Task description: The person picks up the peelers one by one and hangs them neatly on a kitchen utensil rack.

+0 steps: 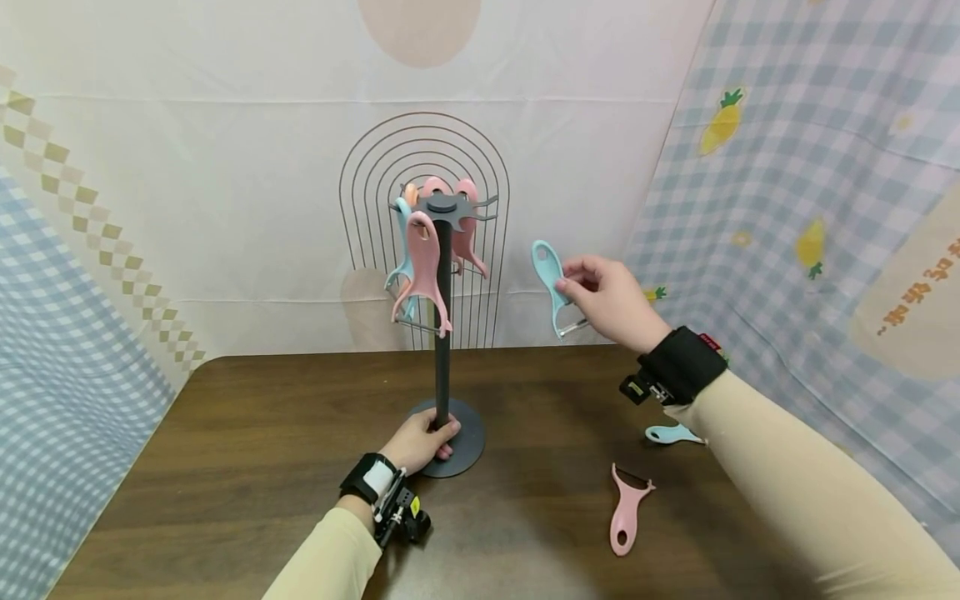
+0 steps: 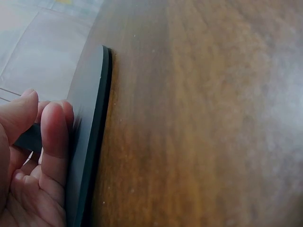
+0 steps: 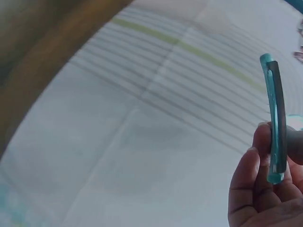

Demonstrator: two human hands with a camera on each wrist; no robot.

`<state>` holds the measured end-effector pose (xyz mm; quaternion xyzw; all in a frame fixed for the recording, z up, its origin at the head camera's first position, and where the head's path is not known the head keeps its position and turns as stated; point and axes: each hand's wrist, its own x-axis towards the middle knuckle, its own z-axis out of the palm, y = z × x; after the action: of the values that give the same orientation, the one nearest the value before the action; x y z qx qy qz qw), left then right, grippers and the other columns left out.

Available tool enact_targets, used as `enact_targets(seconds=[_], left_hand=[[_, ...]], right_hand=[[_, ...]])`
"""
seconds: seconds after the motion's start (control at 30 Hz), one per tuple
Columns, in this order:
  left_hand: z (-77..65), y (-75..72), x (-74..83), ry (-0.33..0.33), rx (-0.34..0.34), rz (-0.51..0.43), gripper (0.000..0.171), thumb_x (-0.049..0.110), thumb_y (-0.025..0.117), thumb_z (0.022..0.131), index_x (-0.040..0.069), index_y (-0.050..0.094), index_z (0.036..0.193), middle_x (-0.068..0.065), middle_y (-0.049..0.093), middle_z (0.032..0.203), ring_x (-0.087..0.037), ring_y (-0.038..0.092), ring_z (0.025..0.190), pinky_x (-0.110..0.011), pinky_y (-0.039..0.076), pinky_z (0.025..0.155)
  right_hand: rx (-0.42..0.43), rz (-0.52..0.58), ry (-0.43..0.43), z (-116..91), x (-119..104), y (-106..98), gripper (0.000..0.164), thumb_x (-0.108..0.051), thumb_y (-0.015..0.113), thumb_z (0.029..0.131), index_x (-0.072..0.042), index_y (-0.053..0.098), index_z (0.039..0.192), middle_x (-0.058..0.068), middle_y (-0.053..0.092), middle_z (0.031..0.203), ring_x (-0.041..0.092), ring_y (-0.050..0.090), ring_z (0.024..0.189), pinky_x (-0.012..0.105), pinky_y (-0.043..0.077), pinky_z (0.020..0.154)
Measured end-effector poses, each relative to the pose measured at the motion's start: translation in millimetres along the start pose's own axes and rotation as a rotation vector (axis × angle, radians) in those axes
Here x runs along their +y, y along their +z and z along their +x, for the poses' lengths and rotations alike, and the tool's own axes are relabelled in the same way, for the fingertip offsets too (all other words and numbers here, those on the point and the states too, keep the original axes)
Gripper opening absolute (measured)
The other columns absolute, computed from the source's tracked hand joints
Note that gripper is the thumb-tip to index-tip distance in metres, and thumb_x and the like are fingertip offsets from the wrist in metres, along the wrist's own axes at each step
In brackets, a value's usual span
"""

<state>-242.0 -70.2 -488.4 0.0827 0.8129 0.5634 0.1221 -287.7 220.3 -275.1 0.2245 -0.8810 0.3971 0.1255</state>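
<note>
In the head view my right hand (image 1: pixel 611 304) pinches a light blue peeler (image 1: pixel 548 265) in the air, its handle hole up and its blade down. The right wrist view shows that peeler's blade (image 3: pixel 279 118) close to the fingers. My left hand (image 1: pixel 418 442) grips the dark post (image 1: pixel 442 358) of a rack low down, just above its round base (image 1: pixel 468 433). From the rack's hooked top (image 1: pixel 442 204) hang a pink peeler (image 1: pixel 423 258) in front, a blue peeler (image 1: pixel 405 242) on the left, and more pink ones behind. An orange handle (image 1: pixel 410 194) is mostly hidden.
On the brown wooden table (image 1: pixel 247 475) a pink peeler (image 1: pixel 626 517) lies at the right front. Another blue peeler (image 1: pixel 670 434) lies behind it, partly hidden by the right forearm. A white cloth (image 1: pixel 225 208) hangs behind, with a checked cloth (image 1: pixel 795 167) on the right.
</note>
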Motion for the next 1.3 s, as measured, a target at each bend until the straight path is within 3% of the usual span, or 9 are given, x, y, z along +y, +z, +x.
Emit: enact_targets(seconds=[0.23,0.37,0.57,0.8,1.3], left_hand=[[-0.2,-0.2,-0.3,-0.002,0.001,-0.013,0.023,0.021,0.058,0.099,0.000,0.061,0.107,-0.007,0.062,0.074,-0.015,0.063,0.064,-0.031,0.054,0.064],[-0.2,-0.2,-0.4,-0.007,0.003,-0.016,0.023,0.021,0.058,0.099,0.000,0.061,0.108,-0.007,0.062,0.075,-0.015,0.063,0.065,-0.031,0.054,0.064],[-0.7,-0.6,1.7,-0.011,-0.006,-0.032,0.021,0.019,0.058,0.099,0.000,0.060,0.107,-0.009,0.061,0.076,-0.016,0.063,0.067,-0.031,0.055,0.065],[-0.7,-0.7,2.0,-0.008,-0.006,-0.026,0.020,0.019,0.058,0.099,0.001,0.061,0.106,-0.009,0.061,0.076,-0.016,0.063,0.067,-0.031,0.055,0.065],[-1.2,-1.2,1.3,-0.017,-0.006,-0.031,0.020,0.021,0.060,0.098,0.003,0.062,0.105,-0.008,0.061,0.074,-0.016,0.063,0.066,-0.030,0.054,0.064]], right_hand=[[0.070,0.145,-0.041,11.9,-31.4,-4.2,0.025,-0.021,0.059,0.098,-0.004,0.062,0.117,0.009,0.068,0.096,0.023,0.063,0.085,0.026,0.051,0.074],[0.067,0.237,-0.069,15.9,-49.8,-4.0,0.026,-0.021,0.058,0.099,-0.004,0.061,0.119,0.009,0.068,0.099,0.024,0.063,0.088,0.031,0.051,0.082],[0.061,0.331,-0.133,17.5,-68.5,-1.8,0.024,-0.019,0.059,0.098,-0.004,0.061,0.116,0.014,0.069,0.101,0.021,0.064,0.086,0.032,0.051,0.082],[0.037,0.366,-0.179,20.5,-72.8,2.7,0.022,-0.016,0.058,0.098,-0.003,0.060,0.116,0.014,0.069,0.102,0.023,0.062,0.086,0.032,0.051,0.080],[0.005,0.340,-0.160,22.6,-80.3,6.1,0.022,-0.019,0.056,0.099,-0.006,0.061,0.117,0.010,0.069,0.101,0.023,0.061,0.085,0.033,0.050,0.078]])
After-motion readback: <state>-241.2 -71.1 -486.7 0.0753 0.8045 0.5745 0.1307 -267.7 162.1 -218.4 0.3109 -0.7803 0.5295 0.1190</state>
